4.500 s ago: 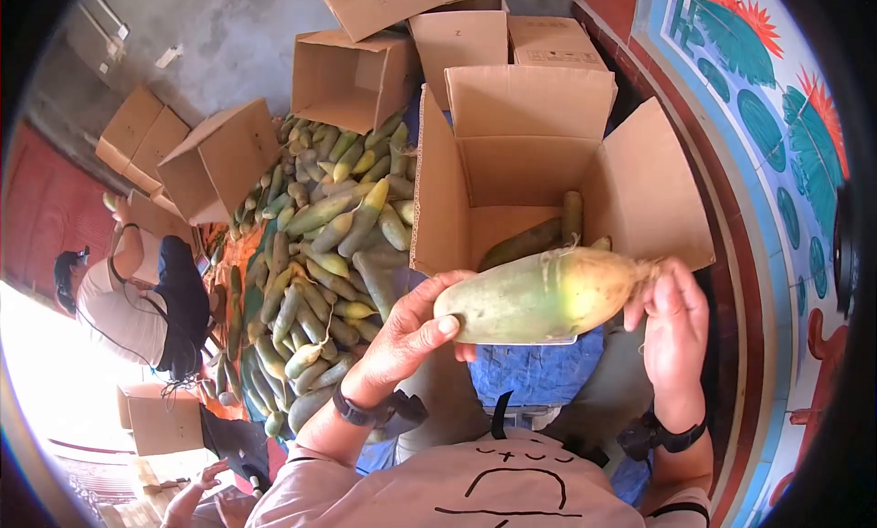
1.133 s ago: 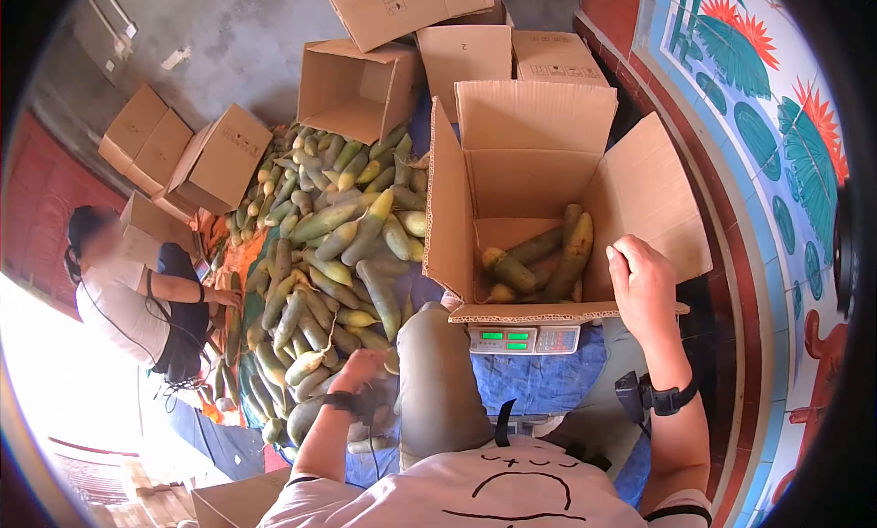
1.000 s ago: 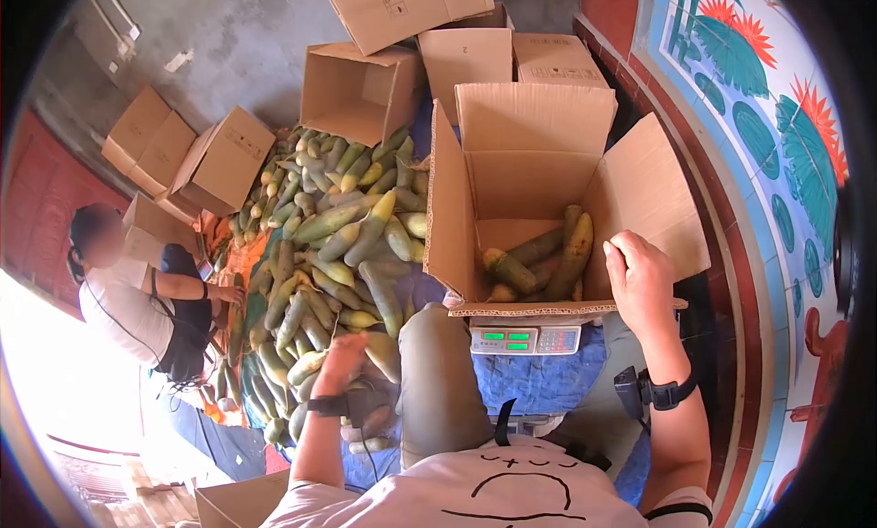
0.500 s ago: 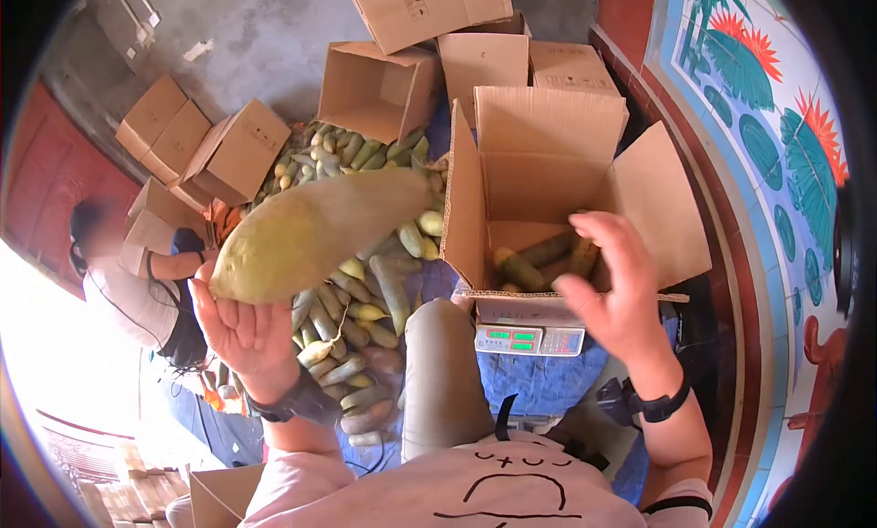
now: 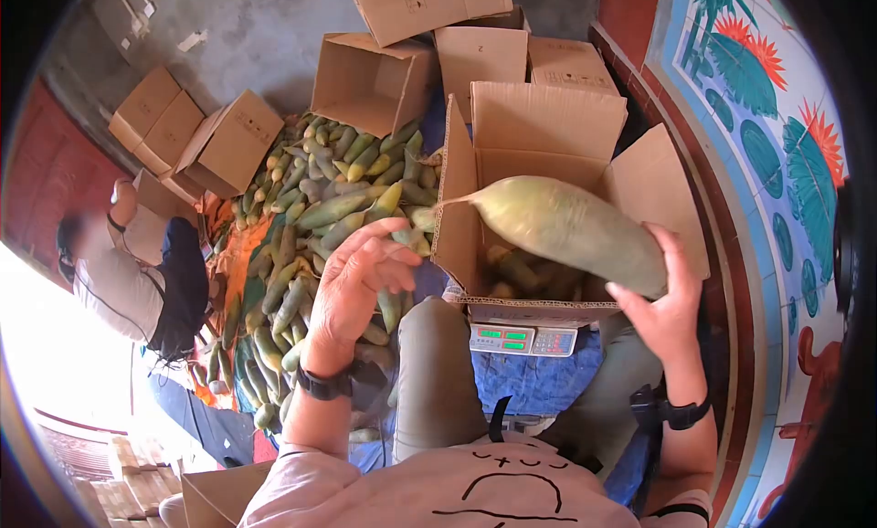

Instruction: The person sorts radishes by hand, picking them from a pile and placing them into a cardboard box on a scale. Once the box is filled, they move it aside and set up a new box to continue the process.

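A large green radish [image 5: 566, 225] with a thin root tip pointing left is above the open cardboard box [image 5: 539, 117]. My right hand [image 5: 670, 311] grips its thick right end, thumb below and fingers behind. My left hand [image 5: 358, 277] is open and holds nothing, fingers partly bent, to the left of the box. Inside the box lie several radishes [image 5: 518, 269], partly hidden by the held one and the box wall. A digital scale [image 5: 523, 340] with green readouts shows under the near side of the box.
A large heap of green radishes [image 5: 352, 204] spreads over the floor at the left. More cardboard boxes [image 5: 370, 85] stand along the back wall. Another person [image 5: 123, 281] sits at the far left. Blue sheeting [image 5: 539, 382] lies beneath, and a painted tile wall [image 5: 758, 163] runs along the right.
The radish has passed from my left hand at the left to my right hand over the box. My left hand has moved right and let go. The other person's arm has risen.
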Demonstrator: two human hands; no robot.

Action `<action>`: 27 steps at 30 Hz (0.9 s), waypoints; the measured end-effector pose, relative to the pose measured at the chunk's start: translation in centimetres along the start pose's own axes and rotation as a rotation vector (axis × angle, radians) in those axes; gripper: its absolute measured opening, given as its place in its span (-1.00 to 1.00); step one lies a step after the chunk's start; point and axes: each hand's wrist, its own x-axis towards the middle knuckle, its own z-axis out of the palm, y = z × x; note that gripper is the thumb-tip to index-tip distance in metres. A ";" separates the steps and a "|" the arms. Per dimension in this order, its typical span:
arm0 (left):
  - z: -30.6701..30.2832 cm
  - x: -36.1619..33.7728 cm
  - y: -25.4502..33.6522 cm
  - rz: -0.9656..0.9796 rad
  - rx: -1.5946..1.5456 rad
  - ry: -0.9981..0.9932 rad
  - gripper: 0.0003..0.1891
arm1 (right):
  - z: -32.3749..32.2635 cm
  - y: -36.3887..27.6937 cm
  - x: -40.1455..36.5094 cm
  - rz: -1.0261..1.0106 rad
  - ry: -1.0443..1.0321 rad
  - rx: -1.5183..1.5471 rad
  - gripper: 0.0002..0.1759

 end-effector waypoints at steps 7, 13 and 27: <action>-10.5 -2.4 -11.0 -0.343 0.150 0.313 -0.68 | -1.1 3.1 0.4 0.174 -0.109 -0.397 -0.41; -15.3 -6.7 -19.6 -0.687 0.335 0.273 -0.69 | -0.3 3.6 0.3 0.349 -0.444 -0.392 -0.51; -18.9 -8.5 -25.6 -0.750 0.460 0.402 -0.78 | 1.3 5.0 0.3 0.555 -0.369 -0.018 -0.94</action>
